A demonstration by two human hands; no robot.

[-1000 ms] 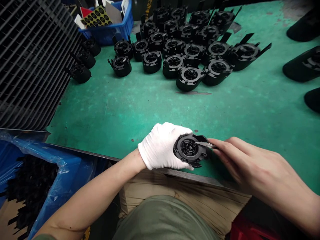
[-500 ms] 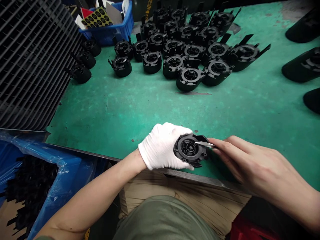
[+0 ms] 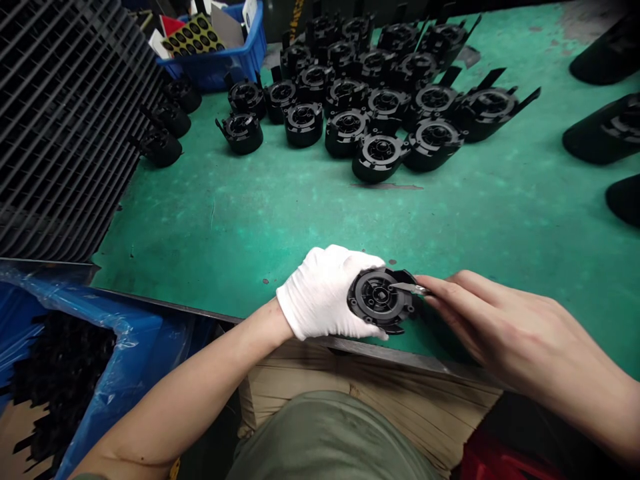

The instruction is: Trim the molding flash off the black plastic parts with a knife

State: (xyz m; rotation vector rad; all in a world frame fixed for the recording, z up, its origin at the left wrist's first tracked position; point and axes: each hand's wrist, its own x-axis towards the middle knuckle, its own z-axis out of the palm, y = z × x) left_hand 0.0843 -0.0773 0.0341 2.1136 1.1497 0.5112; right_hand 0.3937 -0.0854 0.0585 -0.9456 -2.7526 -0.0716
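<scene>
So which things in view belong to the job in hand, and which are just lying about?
In use:
- black round housing, in gloved left hand
- pointed blade, in right hand
- likely the similar housings on the green tabletop

Apparently lying about:
- blue bin
- yellow dotted sheet

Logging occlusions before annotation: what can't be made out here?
- Head view: pointed blade's handle, hidden by right hand.
- Head view: underside of round black housing, facing away in left hand.
- Head view: tip contact with housing, too small to tell.
- Head view: far ends of black cylinders, some cut by right edge.
- Head view: individual black parts, overlapping and dark.
</scene>
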